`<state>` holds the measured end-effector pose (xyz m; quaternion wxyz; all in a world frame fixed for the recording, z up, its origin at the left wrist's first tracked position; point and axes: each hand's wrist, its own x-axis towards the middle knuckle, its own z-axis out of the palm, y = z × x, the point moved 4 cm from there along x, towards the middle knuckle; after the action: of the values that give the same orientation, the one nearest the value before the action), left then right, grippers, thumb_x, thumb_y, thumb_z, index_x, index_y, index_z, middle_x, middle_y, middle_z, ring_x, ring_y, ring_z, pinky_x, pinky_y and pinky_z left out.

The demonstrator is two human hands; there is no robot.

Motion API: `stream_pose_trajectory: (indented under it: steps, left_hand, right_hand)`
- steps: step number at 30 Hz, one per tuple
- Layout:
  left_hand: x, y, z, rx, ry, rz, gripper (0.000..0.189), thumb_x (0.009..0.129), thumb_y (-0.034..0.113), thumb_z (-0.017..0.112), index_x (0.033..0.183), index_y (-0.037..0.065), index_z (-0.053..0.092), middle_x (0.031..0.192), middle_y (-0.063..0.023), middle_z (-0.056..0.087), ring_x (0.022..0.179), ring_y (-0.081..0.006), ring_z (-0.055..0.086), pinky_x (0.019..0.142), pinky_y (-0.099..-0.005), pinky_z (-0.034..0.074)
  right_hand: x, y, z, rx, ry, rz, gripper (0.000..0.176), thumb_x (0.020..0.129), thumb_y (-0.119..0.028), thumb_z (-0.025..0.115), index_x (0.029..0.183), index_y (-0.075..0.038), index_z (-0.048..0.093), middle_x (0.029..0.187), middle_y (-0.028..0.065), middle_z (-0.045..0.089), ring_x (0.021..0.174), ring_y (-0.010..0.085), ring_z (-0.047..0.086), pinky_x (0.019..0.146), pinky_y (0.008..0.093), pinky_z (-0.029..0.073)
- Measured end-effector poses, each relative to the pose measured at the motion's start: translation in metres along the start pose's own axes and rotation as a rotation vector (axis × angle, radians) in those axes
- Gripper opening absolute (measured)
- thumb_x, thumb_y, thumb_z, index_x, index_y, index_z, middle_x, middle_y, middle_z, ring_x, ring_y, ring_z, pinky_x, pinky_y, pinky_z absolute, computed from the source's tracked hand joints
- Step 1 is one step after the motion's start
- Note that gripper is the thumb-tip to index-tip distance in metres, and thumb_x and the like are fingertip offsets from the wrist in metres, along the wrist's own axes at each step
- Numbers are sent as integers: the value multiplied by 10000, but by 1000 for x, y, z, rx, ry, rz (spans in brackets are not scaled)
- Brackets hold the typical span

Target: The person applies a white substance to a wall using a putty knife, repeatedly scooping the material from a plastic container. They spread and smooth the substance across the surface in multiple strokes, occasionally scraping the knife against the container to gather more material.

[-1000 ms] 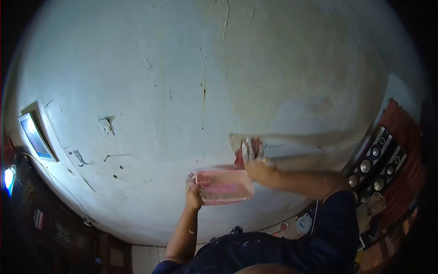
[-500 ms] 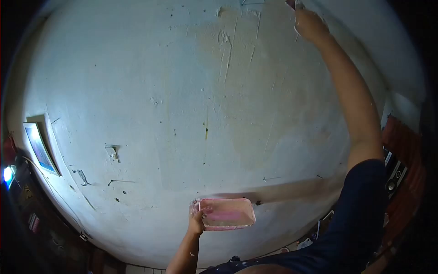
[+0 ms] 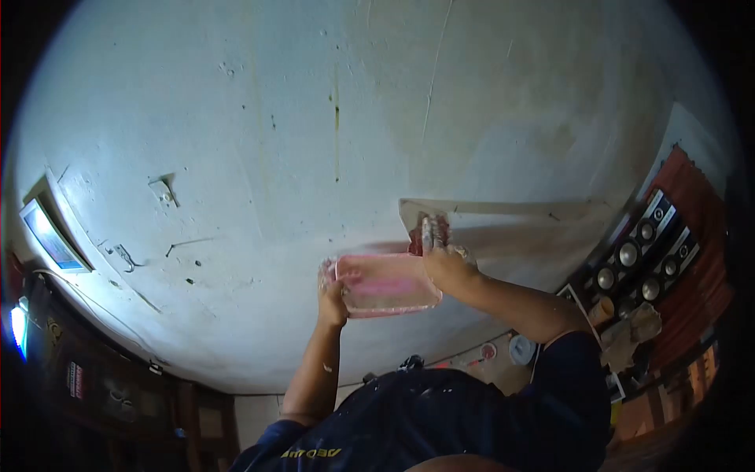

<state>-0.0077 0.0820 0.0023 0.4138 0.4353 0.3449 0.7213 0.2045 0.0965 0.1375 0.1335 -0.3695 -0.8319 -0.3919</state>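
Presently, the left hand (image 3: 333,303) grip clamps the pink tray (image 3: 385,285) level near the wall (image 3: 314,118) (contents stay in); the right hand (image 3: 442,259) grip wraps the scraper (image 3: 419,214) just above it.

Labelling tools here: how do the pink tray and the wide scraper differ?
The pink rectangular plastic tray is a shallow container gripped by the left hand; the wide pale flat-bladed scraper is thin, held against the pale plastered wall by the right hand. Both are hand-held, close together.
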Motion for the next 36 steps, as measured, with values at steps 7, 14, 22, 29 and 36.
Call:
stream_pose_trajectory:
  steps: [7, 14, 22, 29, 36]
  left_hand:
    - [-1, 53, 16, -35, 12, 49, 316, 785, 115, 387, 898, -23, 649, 1145, -159, 529, 1067, -295, 464, 941, -373, 344]
    - [-4, 81, 3, 851, -68, 657, 416, 735, 29, 351, 1116, -41, 504, 1101, -138, 541, 1009, -260, 514, 893, -349, 399]
    - [-15, 73, 17, 29, 75, 86, 376, 759, 17, 355, 1125, -33, 426, 1052, -135, 536, 939, -195, 530, 824, -298, 431]
    - [-22, 51, 17, -88, 121, -13, 402, 756, 25, 343, 1154, -15, 389, 1035, -140, 535, 864, -182, 535, 750, -276, 443]
    - [-16, 44, 16, -167, 88, -105, 430, 748, 23, 356, 1177, 21, 372, 1058, -136, 531, 959, -227, 552, 817, -359, 485]
  right_hand:
    - [-4, 70, 2, 1908, -321, 497, 350, 877, -124, 514, 1179, 34, 432, 931, 111, 595, 706, 202, 616, 574, 340, 556]
    - [-10, 24, -24, 1916, -510, 413, 217, 849, -116, 537, 1039, -12, 537, 818, 122, 623, 677, 228, 630, 569, 341, 546]
    - [-19, -40, -68, 606, -590, -550, 428, 724, -99, 556, 1108, 80, 490, 671, 201, 608, 650, 338, 630, 598, 435, 501]
    - [-25, 5, -74, 739, -681, -564, 348, 729, -91, 589, 1053, 15, 523, 735, 189, 617, 669, 340, 617, 631, 436, 493]
    - [-59, 75, 10, 1547, -706, 21, 262, 840, -106, 565, 1072, 1, 507, 802, 127, 624, 707, 217, 628, 575, 366, 519]
